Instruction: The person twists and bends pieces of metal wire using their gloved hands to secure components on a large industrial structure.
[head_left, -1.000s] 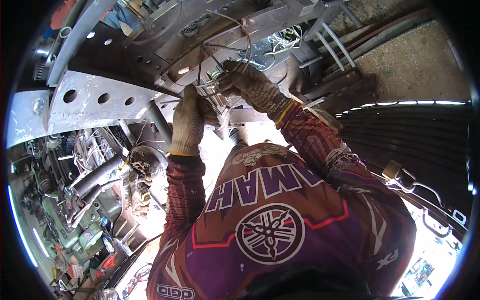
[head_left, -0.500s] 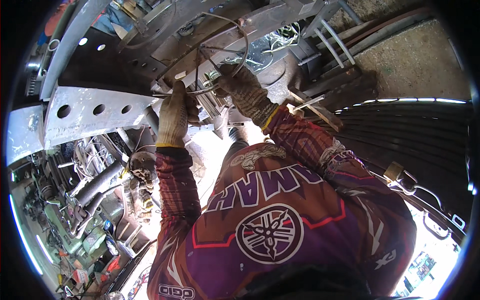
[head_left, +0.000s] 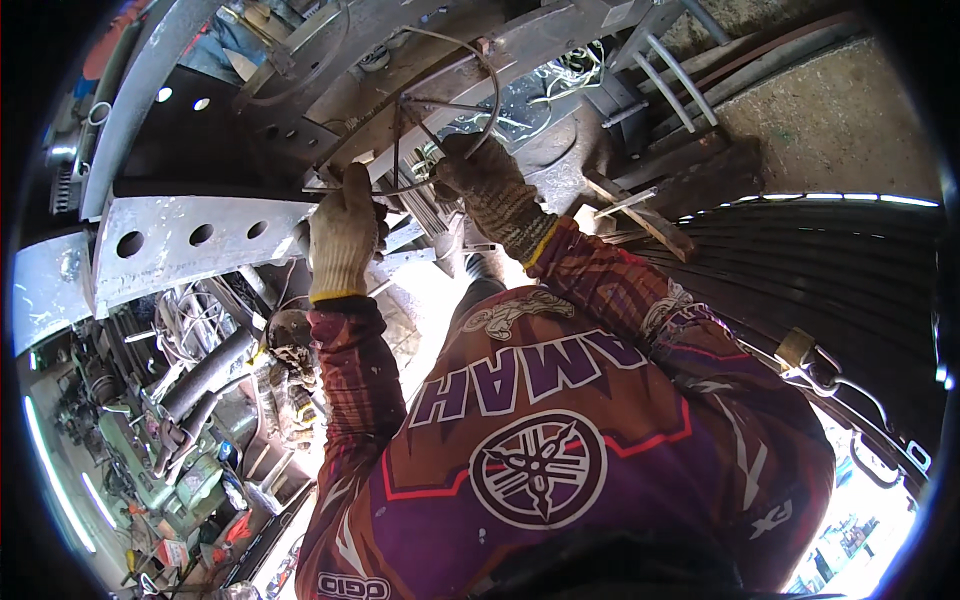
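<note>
A thin metal rod bent into a wide curve (head_left: 496, 88) arcs in front of me at the top middle, its lower stretch passing between my hands. My left hand (head_left: 343, 235), in an off-white knit glove, is closed around one end of it, thumb on top. In a darker, mottled glove, my right hand (head_left: 484, 183) grips the same rod farther right, fingers partly hidden. Thin dark straight rods (head_left: 398, 145) meet at a point inside the curve; whether they are joined to it I cannot tell.
Behind the curve lies a large steel beam (head_left: 540, 45). A steel plate with round holes (head_left: 160, 240) stands at left. Pipes and scrap (head_left: 215, 370) crowd the lower left. To the right are a wooden piece (head_left: 640, 215) and a dark corrugated shutter (head_left: 830, 260).
Both hands keep their hold on the curved rod and have barely moved. The whole view has shifted slightly.
</note>
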